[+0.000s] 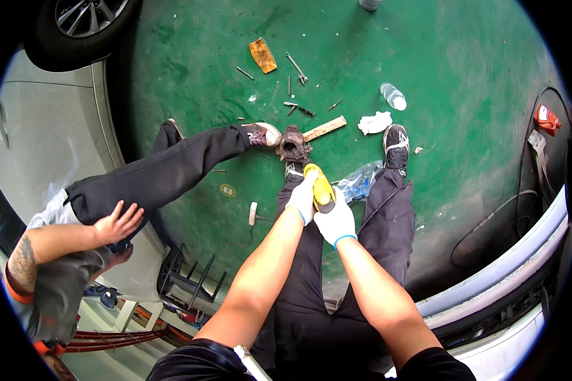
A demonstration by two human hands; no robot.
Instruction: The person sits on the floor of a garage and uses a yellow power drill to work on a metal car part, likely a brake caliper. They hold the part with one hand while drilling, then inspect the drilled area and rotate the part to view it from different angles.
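Both my hands wear white gloves and are closed around a yellow power tool [322,190] with a dark rear end; its exact kind is hard to make out. My left hand [302,198] grips its left side toward the front. Against its right side and dark rear end is my right hand [337,222]. A thin dark cord [380,204] runs over my right leg. Just beyond the tool, near my left shoe, a rusty cast metal part [293,147] with a round bore stands on the floor. A co-worker's shoe [264,134] rests against its left side.
A wooden strip [325,128] touches the rusty part. Beyond lie a wrench [296,68], small tools, a brown packet [262,55], a bottle [393,96] and white crumpled cloth [375,122]. A plastic bag [358,182] sits between my legs; a hammer [253,214] lies left.
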